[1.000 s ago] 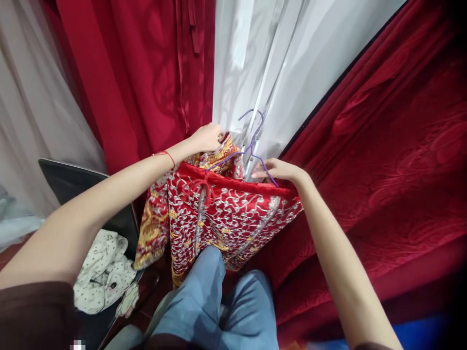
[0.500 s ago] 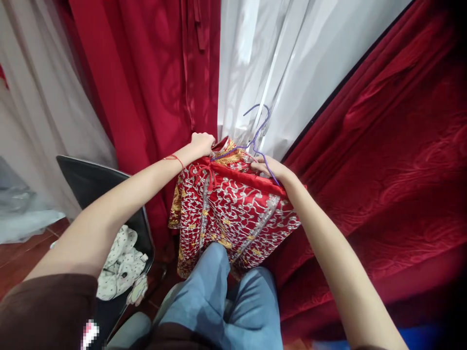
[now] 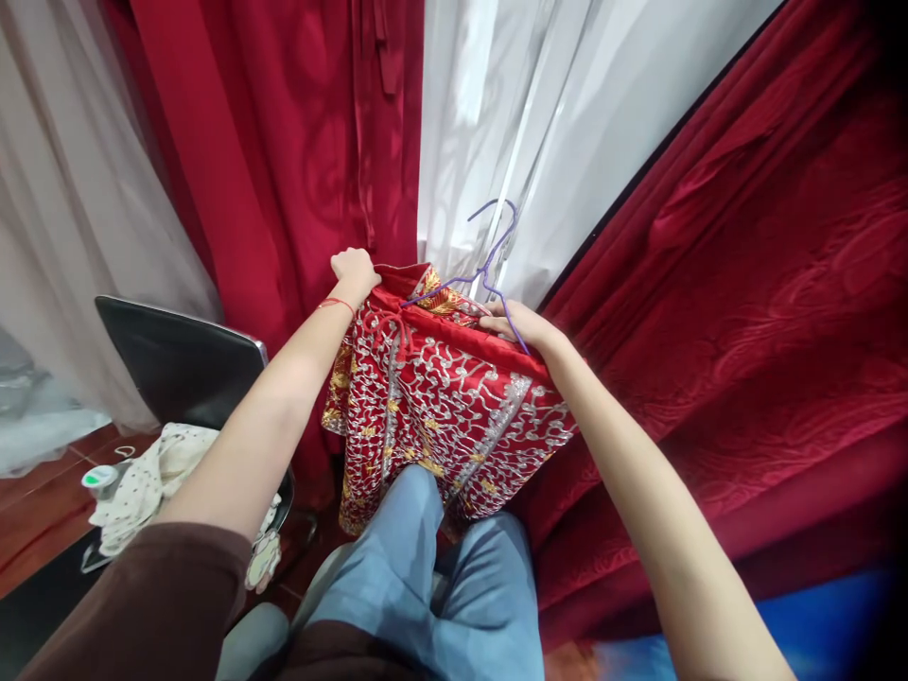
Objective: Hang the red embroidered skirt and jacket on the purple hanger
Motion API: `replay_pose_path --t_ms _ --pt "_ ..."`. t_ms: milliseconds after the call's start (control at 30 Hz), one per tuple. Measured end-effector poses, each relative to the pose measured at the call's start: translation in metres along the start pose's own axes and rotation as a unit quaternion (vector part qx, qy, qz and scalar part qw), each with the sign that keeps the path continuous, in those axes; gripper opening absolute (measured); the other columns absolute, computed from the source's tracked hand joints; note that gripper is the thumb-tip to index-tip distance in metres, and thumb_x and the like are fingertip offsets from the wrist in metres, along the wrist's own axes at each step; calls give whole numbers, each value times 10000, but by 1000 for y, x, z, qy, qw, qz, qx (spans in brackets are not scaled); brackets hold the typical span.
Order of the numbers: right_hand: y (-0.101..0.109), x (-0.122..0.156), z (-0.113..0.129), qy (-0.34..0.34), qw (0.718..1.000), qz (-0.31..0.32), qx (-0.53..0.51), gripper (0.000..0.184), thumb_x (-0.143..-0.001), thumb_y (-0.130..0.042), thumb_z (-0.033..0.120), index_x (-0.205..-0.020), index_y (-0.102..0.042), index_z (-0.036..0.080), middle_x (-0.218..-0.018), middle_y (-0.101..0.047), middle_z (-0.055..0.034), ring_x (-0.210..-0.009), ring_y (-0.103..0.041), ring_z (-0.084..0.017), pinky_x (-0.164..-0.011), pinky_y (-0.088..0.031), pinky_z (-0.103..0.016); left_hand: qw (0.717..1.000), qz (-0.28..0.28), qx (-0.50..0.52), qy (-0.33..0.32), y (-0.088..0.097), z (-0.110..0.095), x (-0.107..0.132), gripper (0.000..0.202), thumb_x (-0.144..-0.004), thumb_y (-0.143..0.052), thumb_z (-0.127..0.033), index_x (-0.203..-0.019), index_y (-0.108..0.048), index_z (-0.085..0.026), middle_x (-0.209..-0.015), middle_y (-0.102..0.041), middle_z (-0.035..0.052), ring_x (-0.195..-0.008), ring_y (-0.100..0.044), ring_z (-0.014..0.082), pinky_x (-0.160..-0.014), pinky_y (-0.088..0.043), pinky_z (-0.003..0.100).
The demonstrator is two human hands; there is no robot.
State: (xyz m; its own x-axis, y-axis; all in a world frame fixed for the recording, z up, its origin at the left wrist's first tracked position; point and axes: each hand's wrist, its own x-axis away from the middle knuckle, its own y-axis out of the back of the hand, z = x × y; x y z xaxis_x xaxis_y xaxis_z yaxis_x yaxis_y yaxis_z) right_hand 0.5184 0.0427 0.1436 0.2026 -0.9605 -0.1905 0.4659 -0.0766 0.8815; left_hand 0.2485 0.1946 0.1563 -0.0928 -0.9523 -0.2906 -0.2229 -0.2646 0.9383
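A red skirt [image 3: 454, 402] with silver and gold embroidery hangs in front of my knees, its plain red waistband running along the top with a tied red cord near the left end. My left hand [image 3: 355, 269] is closed on the upper left corner of that waistband. Over on the right, my right hand [image 3: 521, 326] grips the waistband, its fingers inside the opening and partly hidden. A purple wire hanger [image 3: 485, 270] has its shoulders within the waist opening and its hook pointing up. Gold-patterned red cloth [image 3: 440, 291] shows inside, behind the waistband.
Left of me stands a black chair [image 3: 177, 359] with a dotted white cloth [image 3: 142, 487] and a small round container [image 3: 100, 479] on it. Red curtains [image 3: 284, 142] and a white curtain [image 3: 468, 113] hang ahead. More red fabric [image 3: 766, 359] hangs close on the right.
My left hand has moved left and slightly up, drawing the waistband's left corner outward and widening the opening. The right hand keeps nearly the same place.
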Motion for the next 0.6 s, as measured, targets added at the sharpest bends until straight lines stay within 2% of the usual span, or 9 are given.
replay_pose_path --t_ms 100,133,233,300,367,467,500,567,600 --pt "0 1 -2 8 1000 2 5 245 -808 -526 316 -881 -716 180 -747 -682 -35 -714 -589 -203 -690 -461 -305 995 -80 15 55 -13 22 6 472 -835 -508 -302 -1198 -640 -31 -1214 -626 290 -1140 -597 400 -929 -434 465" --pt "0 0 -2 11 1000 1 7 238 -809 -527 317 -870 -716 184 -749 -684 -37 -726 -593 -206 -697 -464 -305 995 -85 15 55 -18 31 9 463 -836 -494 -300 -1184 -653 -39 -1197 -636 283 -1126 -601 395 -919 -434 462" --pt "-1 -2 -6 21 1000 7 9 224 -809 -526 328 -826 -702 190 -768 -688 -41 -751 -597 -207 -717 -466 -304 996 -54 8 70 -28 57 17 476 -801 -532 -342 -1167 -681 -76 -1167 -652 263 -1096 -608 390 -896 -442 450" --pt "-1 -4 -8 22 1000 16 5 228 -802 -527 353 -792 -682 186 -775 -681 -41 -743 -592 -202 -715 -462 -303 997 -24 -1 74 -28 71 20 492 -789 -567 -419 -1145 -698 -105 -1140 -665 249 -1070 -622 384 -870 -458 431" --pt "-1 -5 -11 15 1000 23 -6 250 -790 -534 398 -750 -655 183 -746 -659 -36 -716 -575 -196 -695 -452 -302 999 -21 -33 18 -23 84 21 500 -816 -551 -488 -1119 -703 -121 -1126 -669 245 -1078 -624 379 -883 -455 431" --pt "0 -2 -11 -5 999 20 -33 299 -767 -557 471 -700 -622 187 -677 -617 -21 -675 -544 -187 -665 -432 -300 989 -42 -88 -113 -11 100 20 499 -887 -457 -533 -1111 -688 -151 -1147 -667 231 -1138 -604 364 -948 -422 450" --pt "0 0 -10 -12 999 18 -41 313 -760 -564 489 -692 -618 188 -662 -606 -17 -665 -535 -183 -658 -426 -300 987 -54 -95 -120 -8 103 20 522 -890 -443 -566 -1118 -680 -161 -1144 -670 224 -1141 -603 362 -950 -422 449" --pt "0 2 -7 -22 998 19 -48 335 -747 -582 516 -691 -622 188 -640 -589 -10 -646 -517 -174 -644 -417 -298 993 -67 -89 -44 -6 106 24 667 -816 -480 -703 -1139 -665 -148 -1091 -682 234 -1107 -614 386 -904 -450 446" --pt "-1 3 -6 -28 998 19 -48 341 -743 -589 524 -692 -626 188 -629 -580 -8 -638 -510 -171 -637 -413 -297 996 -45 -79 -5 -8 104 28 781 -757 -507 -769 -1157 -654 -115 -1054 -681 258 -1090 -614 417 -871 -461 455"
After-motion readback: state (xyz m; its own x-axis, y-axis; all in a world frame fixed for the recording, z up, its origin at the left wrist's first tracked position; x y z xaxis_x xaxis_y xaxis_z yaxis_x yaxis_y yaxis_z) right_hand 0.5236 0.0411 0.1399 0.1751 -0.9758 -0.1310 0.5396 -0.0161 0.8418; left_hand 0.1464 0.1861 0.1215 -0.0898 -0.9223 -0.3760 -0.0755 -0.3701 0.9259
